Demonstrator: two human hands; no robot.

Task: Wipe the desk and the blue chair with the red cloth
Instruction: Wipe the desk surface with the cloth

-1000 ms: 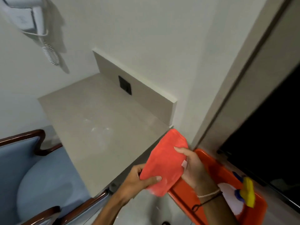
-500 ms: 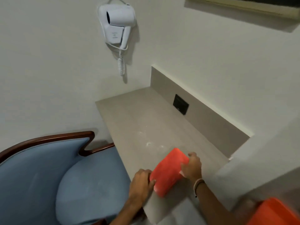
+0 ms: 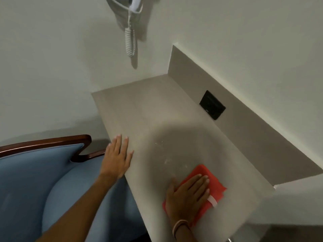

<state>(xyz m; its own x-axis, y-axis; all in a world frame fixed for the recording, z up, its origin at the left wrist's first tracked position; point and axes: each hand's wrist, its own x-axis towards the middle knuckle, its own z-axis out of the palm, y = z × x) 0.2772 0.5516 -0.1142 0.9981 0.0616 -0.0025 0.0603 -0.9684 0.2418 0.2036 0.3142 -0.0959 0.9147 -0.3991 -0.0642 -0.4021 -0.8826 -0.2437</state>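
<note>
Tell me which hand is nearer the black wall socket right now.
The right hand. It lies flat on the red cloth on the desk, below the socket. The left hand rests at the desk's chair-side edge, farther off.

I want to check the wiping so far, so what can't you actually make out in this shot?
- Desk beneath the red cloth and right hand: covered, head view.
- Hair dryer: body cut off by the top edge.
- Blue chair: cut off by the left and bottom edges.
- Pale marks on the desk: too faint to identify.
</note>
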